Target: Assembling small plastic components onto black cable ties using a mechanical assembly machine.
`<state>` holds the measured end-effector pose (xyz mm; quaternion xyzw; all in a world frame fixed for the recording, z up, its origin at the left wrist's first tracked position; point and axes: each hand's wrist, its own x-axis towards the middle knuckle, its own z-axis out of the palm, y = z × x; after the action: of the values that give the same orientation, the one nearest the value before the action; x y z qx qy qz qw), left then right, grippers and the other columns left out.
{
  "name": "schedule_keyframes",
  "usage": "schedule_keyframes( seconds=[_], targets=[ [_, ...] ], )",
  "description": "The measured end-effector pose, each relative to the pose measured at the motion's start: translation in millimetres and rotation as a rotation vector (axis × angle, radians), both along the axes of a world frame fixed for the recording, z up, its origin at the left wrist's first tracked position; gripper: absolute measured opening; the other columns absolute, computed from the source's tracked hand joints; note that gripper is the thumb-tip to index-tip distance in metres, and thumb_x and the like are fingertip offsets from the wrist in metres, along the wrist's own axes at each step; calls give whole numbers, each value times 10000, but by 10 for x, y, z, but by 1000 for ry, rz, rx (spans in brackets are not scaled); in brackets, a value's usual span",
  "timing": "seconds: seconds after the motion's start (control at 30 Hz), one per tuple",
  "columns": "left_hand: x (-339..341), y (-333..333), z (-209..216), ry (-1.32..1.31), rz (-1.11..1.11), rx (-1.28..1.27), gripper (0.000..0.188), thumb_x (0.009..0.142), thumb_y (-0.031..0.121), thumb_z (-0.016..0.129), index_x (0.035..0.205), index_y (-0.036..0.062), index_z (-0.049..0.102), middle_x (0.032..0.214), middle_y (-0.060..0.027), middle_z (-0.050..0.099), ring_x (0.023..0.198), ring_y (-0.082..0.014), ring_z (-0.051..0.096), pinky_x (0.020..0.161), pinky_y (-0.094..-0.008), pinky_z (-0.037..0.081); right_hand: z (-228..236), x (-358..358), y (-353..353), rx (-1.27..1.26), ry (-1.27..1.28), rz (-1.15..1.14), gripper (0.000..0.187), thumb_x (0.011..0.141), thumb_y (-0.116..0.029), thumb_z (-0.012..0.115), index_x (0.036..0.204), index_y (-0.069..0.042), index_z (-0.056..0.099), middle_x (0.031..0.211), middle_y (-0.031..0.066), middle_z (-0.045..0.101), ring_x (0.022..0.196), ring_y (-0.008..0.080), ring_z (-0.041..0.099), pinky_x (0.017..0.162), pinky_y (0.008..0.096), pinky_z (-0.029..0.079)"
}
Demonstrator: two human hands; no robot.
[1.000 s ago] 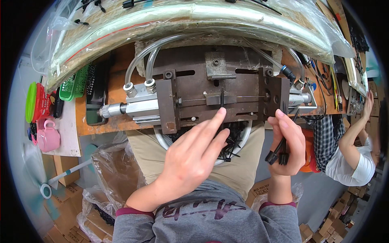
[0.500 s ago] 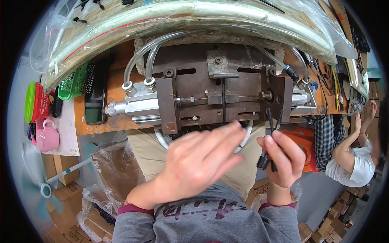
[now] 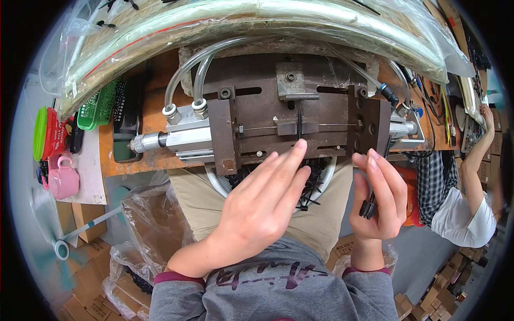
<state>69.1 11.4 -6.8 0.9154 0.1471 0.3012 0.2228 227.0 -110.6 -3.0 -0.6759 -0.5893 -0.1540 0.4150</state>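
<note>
In front of me is a dark brown metal fixture with a silver pneumatic cylinder on its left and another on its right. Between two small grey blocks at its centre stands a thin black rod. My left hand has its fingers stretched out, the index fingertip at the rod's near end; whether it presses on it I cannot tell. Off to the right, my right hand is closed around a slim black stick with a thicker round end, partly hidden by the fingers.
Many black pieces lie below the fixture's front edge. Clear hoses arch behind it, under a plastic-wrapped roll. At left are a green basket and a pink cup. Another person works at the far right.
The plungers on both sides have drawn back outward from the centre blocks. My left fingertips have moved up to the rod. My right hand has shifted right and turned its stick.
</note>
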Motion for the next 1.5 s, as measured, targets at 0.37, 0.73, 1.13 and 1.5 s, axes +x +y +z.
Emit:
schedule_keyframes(
  seconds=[0.37, 0.73, 1.13, 1.5],
  targets=[
    [63, 74, 84, 155, 22, 86, 266, 742, 71, 758, 990, -4, 698, 1236, -167, 650, 784, -225, 700, 701, -308, 560, -44, 11, 22, 156, 395, 307, 500, 765, -58, 816, 1162, 58, 535, 1299, 309, 529, 1110, 422, 634, 927, 446, 552],
    [18, 934, 831, -208, 243, 276, 249, 802, -67, 704, 1048, -27, 704, 1068, -145, 718, 1028, -225, 677, 914, -324, 512, 25, -64, 94, -204, 116, 144, 262, 660, 12, 787, 884, 28, 652, 1213, 212, 637, 903, 306, 681, 729, 343, 565],
    [50, 1887, 993, 31, 333, -97, 247, 890, 148, 689, 1093, 9, 717, 1001, -79, 733, 883, -121, 681, 812, -266, 518, 115, -154, 354, -371, -166, 189, 161, 730, -57, 672, 877, -26, 616, 1250, 153, 647, 611, 140, 593, 587, 275, 476],
    [-237, 707, 892, -239, 47, -159, 358, 625, -23, 831, 965, -23, 719, 1172, -174, 632, 929, -188, 664, 712, -241, 566, 869, 78, 915, -134, -141, 38, 294, 746, -149, 778, 987, -56, 639, 968, 89, 684, 708, 251, 647, 616, 358, 508]
  ],
)
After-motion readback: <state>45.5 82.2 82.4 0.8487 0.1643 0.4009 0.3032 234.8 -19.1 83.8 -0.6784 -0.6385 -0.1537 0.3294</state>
